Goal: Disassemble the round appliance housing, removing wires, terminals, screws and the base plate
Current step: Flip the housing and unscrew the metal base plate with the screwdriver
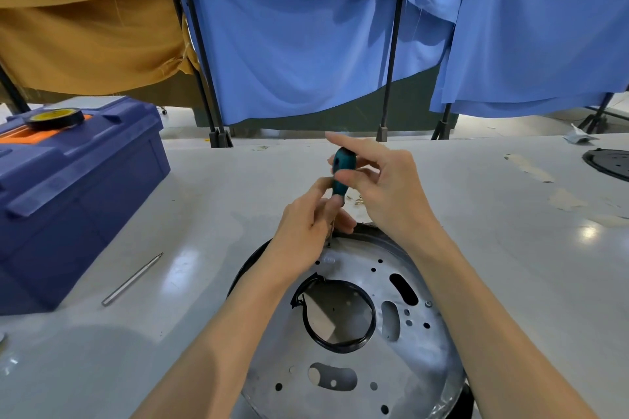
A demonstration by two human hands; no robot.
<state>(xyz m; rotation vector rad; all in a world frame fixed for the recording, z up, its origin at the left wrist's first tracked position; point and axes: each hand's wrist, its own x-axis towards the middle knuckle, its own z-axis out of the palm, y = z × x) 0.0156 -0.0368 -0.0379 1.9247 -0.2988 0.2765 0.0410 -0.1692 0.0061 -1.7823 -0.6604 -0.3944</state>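
1. Head view: the round appliance housing (248,265) is seen lying on the white table (204,214) just before the person, its perforated metal base plate (418,343) facing up.
2. A teal-handled screwdriver (342,171) is held upright, its tip set at the plate's far edge, presumably on a screw.
3. The shaft is pinched low by the left hand (306,231), apparently to keep the tip seated.
4. The handle is pinched between thumb and fingers of the right hand (384,190) for turning, with the index finger extended straight.
5. A blue toolbox (75,187) is kept within reach on the left.
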